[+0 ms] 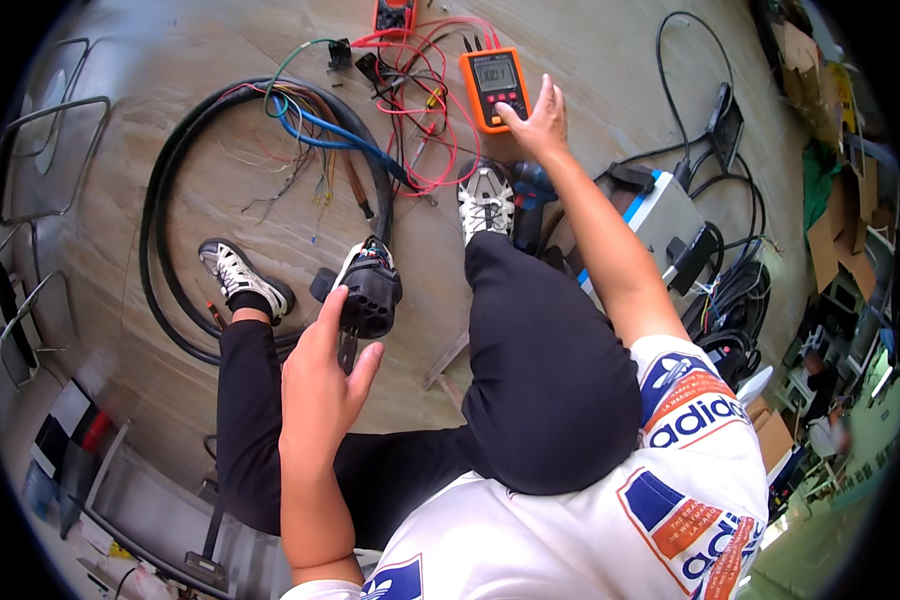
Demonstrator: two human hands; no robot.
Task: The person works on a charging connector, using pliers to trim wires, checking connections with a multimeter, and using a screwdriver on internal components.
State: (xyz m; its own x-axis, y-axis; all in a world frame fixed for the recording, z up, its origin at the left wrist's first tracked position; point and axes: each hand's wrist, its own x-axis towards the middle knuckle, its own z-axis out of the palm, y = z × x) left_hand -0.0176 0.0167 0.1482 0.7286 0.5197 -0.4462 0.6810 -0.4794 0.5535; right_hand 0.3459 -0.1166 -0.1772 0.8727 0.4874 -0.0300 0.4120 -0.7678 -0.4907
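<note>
My left hand (320, 385) reaches up to the side of a black round charging connector (372, 300) with several holes in its face. Its index finger lies straight along the connector's edge, and the thumb stands apart; the other fingers are mostly hidden. Farther off on the floor lies an orange multimeter (493, 88) with a lit grey display. My right hand (542, 122) stretches out to it, fingers spread, the thumb at the lower part of its front. Red and black test leads (435, 130) tangle to the meter's left.
A thick black cable (160, 200) coils on the floor around my left shoe, its coloured wires (305, 120) fanned out. A second red meter (395, 15) lies at the far edge. A blue power drill (532, 190), a white-and-blue box (655, 225) and more cables (740, 300) stand right.
</note>
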